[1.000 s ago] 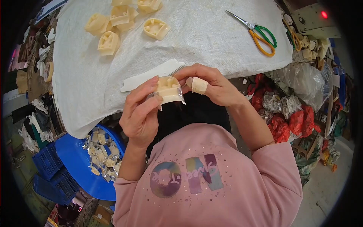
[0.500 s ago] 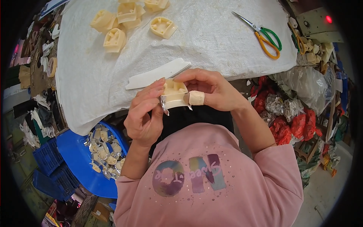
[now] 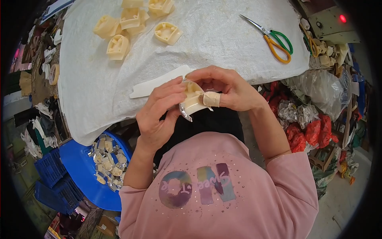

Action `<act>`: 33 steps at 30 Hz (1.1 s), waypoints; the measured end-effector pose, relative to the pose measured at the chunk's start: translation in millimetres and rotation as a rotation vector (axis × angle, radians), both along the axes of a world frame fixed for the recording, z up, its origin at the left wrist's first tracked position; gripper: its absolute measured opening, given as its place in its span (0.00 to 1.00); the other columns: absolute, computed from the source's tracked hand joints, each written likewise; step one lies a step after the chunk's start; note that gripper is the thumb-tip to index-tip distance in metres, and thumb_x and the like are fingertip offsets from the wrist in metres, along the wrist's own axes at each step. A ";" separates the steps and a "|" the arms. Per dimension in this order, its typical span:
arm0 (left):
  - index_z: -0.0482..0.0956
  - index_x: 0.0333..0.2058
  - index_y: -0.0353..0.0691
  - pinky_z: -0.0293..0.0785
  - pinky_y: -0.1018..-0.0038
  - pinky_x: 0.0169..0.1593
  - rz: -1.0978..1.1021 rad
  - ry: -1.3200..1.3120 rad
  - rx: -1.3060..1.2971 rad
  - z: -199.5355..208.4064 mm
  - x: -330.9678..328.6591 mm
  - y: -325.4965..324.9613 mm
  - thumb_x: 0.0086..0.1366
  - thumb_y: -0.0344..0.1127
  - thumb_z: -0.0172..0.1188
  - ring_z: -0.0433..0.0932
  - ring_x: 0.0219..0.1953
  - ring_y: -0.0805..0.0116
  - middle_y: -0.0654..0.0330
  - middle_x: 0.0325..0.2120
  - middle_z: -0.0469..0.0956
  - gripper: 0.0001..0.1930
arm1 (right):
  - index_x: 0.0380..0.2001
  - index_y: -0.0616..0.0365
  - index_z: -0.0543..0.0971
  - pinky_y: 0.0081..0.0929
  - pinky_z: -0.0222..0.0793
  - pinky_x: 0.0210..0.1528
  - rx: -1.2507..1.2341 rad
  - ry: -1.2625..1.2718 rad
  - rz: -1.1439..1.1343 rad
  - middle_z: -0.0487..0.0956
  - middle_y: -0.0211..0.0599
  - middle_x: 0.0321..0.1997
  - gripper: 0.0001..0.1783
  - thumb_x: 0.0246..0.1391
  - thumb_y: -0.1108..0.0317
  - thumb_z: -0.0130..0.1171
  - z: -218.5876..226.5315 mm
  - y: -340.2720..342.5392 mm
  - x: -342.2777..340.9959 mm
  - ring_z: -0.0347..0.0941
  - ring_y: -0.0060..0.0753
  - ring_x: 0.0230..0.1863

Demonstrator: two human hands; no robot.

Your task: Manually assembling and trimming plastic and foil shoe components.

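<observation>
Between my two hands, just in front of the table edge, is a cream plastic shoe heel [image 3: 192, 95] with its hollow, ribbed side facing up. A shiny silver strip [image 3: 183, 111] with a pale underside wraps the heel's outer wall, and its ends stick out. My left hand [image 3: 157, 113] closes on the heel's left side, fingertips over the rim and thumb below. On the opposite side my right hand [image 3: 234, 89] grips it, the thumb wrapped in tan tape pressing near the strip's end. Curved white strips [image 3: 157, 83] lie stacked on the table behind my hands.
Several bare cream heels [image 3: 168, 33] sit on the white table cover [image 3: 215, 40] at the far left. Scissors [image 3: 274, 38] with green and orange handles lie far right. A blue tub [image 3: 77, 167] at lower left holds silver-wrapped heels. Red plastic bags [image 3: 308, 133] are at right.
The heel has turned and tilted in my hands, and both hands have shifted slightly right and up. Both hands still hold it.
</observation>
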State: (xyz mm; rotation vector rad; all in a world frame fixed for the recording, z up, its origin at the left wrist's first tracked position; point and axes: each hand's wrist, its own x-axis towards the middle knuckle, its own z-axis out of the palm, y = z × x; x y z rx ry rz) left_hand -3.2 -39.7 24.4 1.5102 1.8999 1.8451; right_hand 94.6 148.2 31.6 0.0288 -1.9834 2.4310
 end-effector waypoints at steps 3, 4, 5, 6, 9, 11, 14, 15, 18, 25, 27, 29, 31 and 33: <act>0.77 0.35 0.34 0.76 0.67 0.44 0.097 0.129 -0.016 -0.1 -0.7 9.3 0.41 0.16 0.65 0.77 0.44 0.52 0.53 0.38 0.77 0.19 | 0.55 0.60 0.69 0.26 0.68 0.51 0.120 -0.012 -0.150 0.76 0.38 0.47 0.27 0.49 0.72 0.62 -0.3 14.8 4.6 0.71 0.26 0.48; 0.77 0.35 0.34 0.76 0.67 0.44 0.093 0.129 -0.013 0.6 -1.0 13.3 0.41 0.16 0.65 0.77 0.44 0.52 0.53 0.38 0.77 0.19 | 0.54 0.58 0.70 0.25 0.69 0.48 0.266 0.017 -0.295 0.77 0.38 0.45 0.28 0.49 0.70 0.63 -1.2 23.7 6.4 0.72 0.25 0.45; 0.77 0.35 0.34 0.75 0.67 0.42 0.122 0.244 -0.037 1.2 -1.3 18.2 0.40 0.17 0.66 0.77 0.42 0.53 0.54 0.36 0.77 0.19 | 0.52 0.59 0.73 0.27 0.68 0.50 0.626 0.074 -0.460 0.78 0.39 0.46 0.26 0.47 0.68 0.64 -1.8 39.4 9.4 0.73 0.27 0.47; 0.77 0.34 0.35 0.75 0.68 0.40 0.146 0.357 -0.057 1.7 -1.6 24.5 0.39 0.17 0.66 0.77 0.40 0.54 0.55 0.35 0.76 0.19 | 0.49 0.59 0.75 0.29 0.67 0.51 0.917 0.090 -0.655 0.77 0.41 0.45 0.25 0.45 0.67 0.66 2.0 57.3 14.0 0.72 0.33 0.48; 0.77 0.33 0.36 0.75 0.68 0.37 0.155 0.473 -0.068 -10.7 -0.5 47.7 0.39 0.20 0.66 0.76 0.36 0.56 0.57 0.32 0.75 0.18 | 0.46 0.58 0.77 0.37 0.65 0.48 1.579 0.059 -1.031 0.73 0.45 0.44 0.28 0.42 0.56 0.69 -16.7 134.2 36.6 0.65 0.46 0.48; 0.77 0.34 0.36 0.73 0.67 0.38 0.152 0.519 -0.076 -16.7 1.0 62.4 0.40 0.23 0.66 0.75 0.35 0.57 0.57 0.31 0.74 0.17 | 0.47 0.55 0.77 0.38 0.64 0.49 1.523 -0.215 -0.823 0.71 0.48 0.45 0.30 0.42 0.52 0.68 -23.9 159.6 51.8 0.63 0.47 0.50; 0.77 0.35 0.35 0.72 0.67 0.38 0.158 0.600 -0.234 -18.3 7.4 76.7 0.40 0.19 0.66 0.74 0.36 0.57 0.56 0.32 0.74 0.19 | 0.46 0.55 0.77 0.40 0.64 0.48 1.668 -0.205 -0.745 0.72 0.49 0.42 0.30 0.41 0.49 0.66 -36.7 180.7 56.2 0.65 0.48 0.48; 0.77 0.35 0.35 0.71 0.66 0.39 0.118 0.569 -0.268 -23.8 10.8 79.0 0.41 0.20 0.66 0.73 0.36 0.57 0.56 0.32 0.74 0.18 | 0.46 0.55 0.77 0.40 0.64 0.48 1.662 -0.223 -0.754 0.72 0.49 0.42 0.30 0.41 0.49 0.66 -36.9 181.7 55.4 0.65 0.48 0.48; 0.77 0.36 0.36 0.70 0.66 0.40 0.072 0.512 -0.302 -29.1 14.7 80.9 0.42 0.21 0.66 0.72 0.38 0.57 0.55 0.35 0.73 0.18 | 0.49 0.54 0.72 0.34 0.65 0.44 1.503 -0.392 -0.629 0.73 0.46 0.37 0.29 0.44 0.54 0.63 -20.1 180.1 40.7 0.70 0.45 0.41; 0.78 0.37 0.40 0.70 0.68 0.46 0.146 0.450 -0.381 -15.4 12.6 77.8 0.43 0.20 0.66 0.72 0.47 0.55 0.53 0.48 0.70 0.19 | 0.58 0.65 0.61 0.28 0.66 0.42 -0.149 -0.013 -0.895 0.72 0.46 0.37 0.33 0.51 0.61 0.55 22.2 110.3 48.2 0.69 0.36 0.39; 0.79 0.35 0.39 0.70 0.69 0.49 0.110 0.373 -0.430 -20.4 9.1 78.0 0.43 0.19 0.65 0.72 0.48 0.55 0.52 0.48 0.72 0.17 | 0.55 0.61 0.63 0.29 0.71 0.38 -0.373 0.177 -0.944 0.77 0.45 0.34 0.28 0.49 0.65 0.53 11.4 76.3 39.8 0.75 0.33 0.32; 0.79 0.33 0.37 0.71 0.69 0.49 0.092 0.253 -0.510 -17.5 9.7 81.6 0.43 0.19 0.64 0.74 0.47 0.57 0.52 0.46 0.73 0.14 | 0.58 0.63 0.57 0.24 0.71 0.36 -0.467 0.168 -0.852 0.76 0.40 0.34 0.29 0.53 0.71 0.49 -1.0 54.3 32.9 0.73 0.24 0.32; 0.79 0.32 0.37 0.71 0.69 0.49 0.097 0.243 -0.521 -14.5 10.6 82.5 0.43 0.19 0.64 0.75 0.46 0.57 0.52 0.46 0.74 0.14 | 0.57 0.64 0.59 0.22 0.70 0.34 -0.403 0.171 -0.811 0.75 0.36 0.32 0.25 0.57 0.71 0.48 -10.6 45.1 22.2 0.70 0.21 0.29; 0.79 0.31 0.37 0.71 0.69 0.49 0.110 0.230 -0.527 -13.3 10.9 82.2 0.43 0.19 0.64 0.75 0.45 0.58 0.52 0.45 0.74 0.13 | 0.56 0.64 0.60 0.21 0.69 0.33 -0.305 0.247 -0.859 0.74 0.35 0.31 0.23 0.58 0.71 0.47 -2.1 48.3 21.5 0.70 0.21 0.29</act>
